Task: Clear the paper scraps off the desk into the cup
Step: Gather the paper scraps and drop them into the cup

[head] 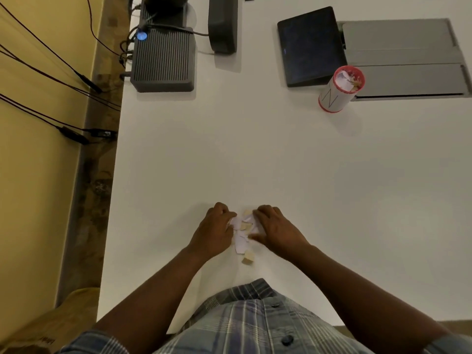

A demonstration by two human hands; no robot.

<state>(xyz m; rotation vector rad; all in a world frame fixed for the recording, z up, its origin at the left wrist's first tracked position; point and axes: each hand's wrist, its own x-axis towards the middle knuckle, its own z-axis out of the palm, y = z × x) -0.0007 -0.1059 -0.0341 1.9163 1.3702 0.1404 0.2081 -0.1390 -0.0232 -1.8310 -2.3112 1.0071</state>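
A small heap of white and tan paper scraps (242,229) lies on the white desk (255,154) near its front edge. My left hand (214,229) presses against the heap's left side and my right hand (274,227) against its right side, fingers curled in and touching the scraps. One tan scrap (247,258) lies apart, just in front of the heap. The cup (339,90), white with a red rim and base, stands far back on the right and holds scraps inside.
A dark tablet (310,44) leans just behind the cup, next to a grey cable hatch (408,60). At the back left sit a ribbed dark box (163,60) and a monitor foot (222,24). Cables hang off the desk's left edge.
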